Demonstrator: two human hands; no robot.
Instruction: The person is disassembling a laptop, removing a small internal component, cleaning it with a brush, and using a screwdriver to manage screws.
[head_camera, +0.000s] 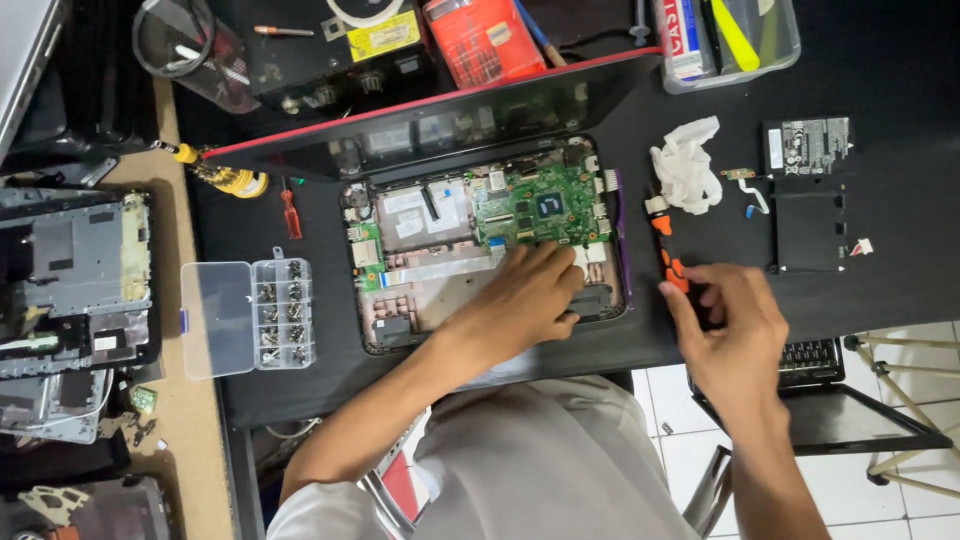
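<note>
On the black table (880, 60), the opened red-edged laptop base with bare green circuit board (540, 205) looks fragile, best steadied by its rim; left hand (520, 300) rests flat inside, right hand (725, 320) clenches an orange-handled screwdriver (668, 255).

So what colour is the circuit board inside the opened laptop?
Green, seen in the head view: circuit board.

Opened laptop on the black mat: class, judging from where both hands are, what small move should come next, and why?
Probably bring the right hand, which grips the orange-handled screwdriver, across to the opened laptop. The left hand already rests on the lower part of the base, just below the green circuit board, steadying it, while the tool sits off to the right of the case on the mat.
</note>
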